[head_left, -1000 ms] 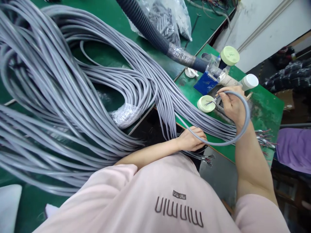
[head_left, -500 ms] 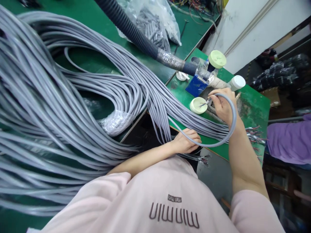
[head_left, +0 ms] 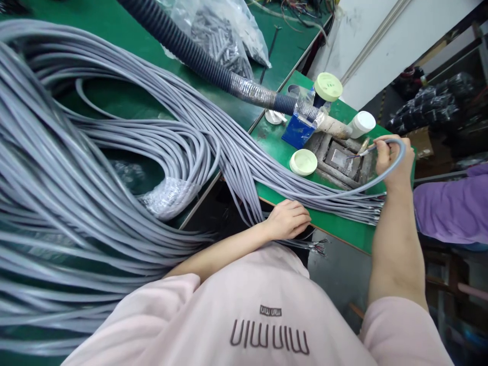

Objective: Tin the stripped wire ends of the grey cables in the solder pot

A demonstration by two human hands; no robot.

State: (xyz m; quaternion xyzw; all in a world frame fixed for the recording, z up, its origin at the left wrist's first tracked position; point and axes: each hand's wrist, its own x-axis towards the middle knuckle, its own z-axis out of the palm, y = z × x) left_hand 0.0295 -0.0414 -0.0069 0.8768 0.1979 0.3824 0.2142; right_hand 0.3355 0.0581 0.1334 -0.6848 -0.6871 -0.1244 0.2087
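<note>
My right hand (head_left: 396, 160) is closed on a grey cable (head_left: 381, 175) near its stripped end, and the cable loops over the hand. Its thin bare wires (head_left: 353, 156) point left and reach the shiny surface of a square solder pot (head_left: 339, 160); whether they touch it is hard to tell. My left hand (head_left: 288, 218) has its fingers curled at the green table's front edge, beside the bundle of grey cables (head_left: 274, 178). What those fingers hold, if anything, is hidden. Just below that hand, several stripped cable ends (head_left: 318, 246) stick out.
A shallow pale-green tub (head_left: 303, 162) sits left of the pot. Behind are a blue box (head_left: 298, 130), a ribbed hose (head_left: 190, 51), a green-lidded jar (head_left: 328, 86) and a white tub (head_left: 362, 123). Large cable coils (head_left: 76, 178) cover the left. A person in purple (head_left: 452, 206) is at right.
My right hand has moved right with the cable, taking its wires from the pale-green tub to the solder pot. The cable has shifted away from my left hand, which stays near the table edge.
</note>
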